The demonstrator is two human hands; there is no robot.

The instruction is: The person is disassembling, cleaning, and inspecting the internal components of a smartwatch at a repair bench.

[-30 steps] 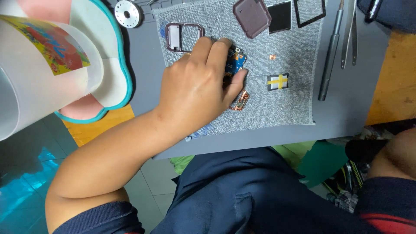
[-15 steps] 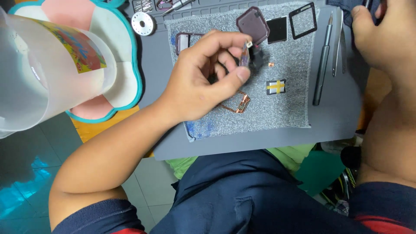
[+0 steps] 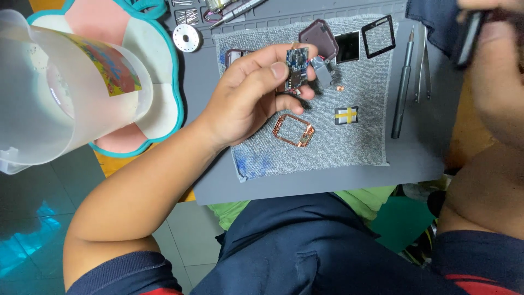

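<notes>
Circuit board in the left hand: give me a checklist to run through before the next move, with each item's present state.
1. Circuit board pinched by the left hand, lifted off the grey cloth: ok.
2. Small grey part hanging at the board's edge secure: cannot tell.
3. Copper frame flat on the cloth, apart from the hand: ok.
4. Yellow-taped square on the cloth, untouched: ok.
5. Screwdriver and tweezers beside the cloth on the grey mat: ok.
6. Right hand free: not ok, it grips a dark object at the picture's edge.
</notes>
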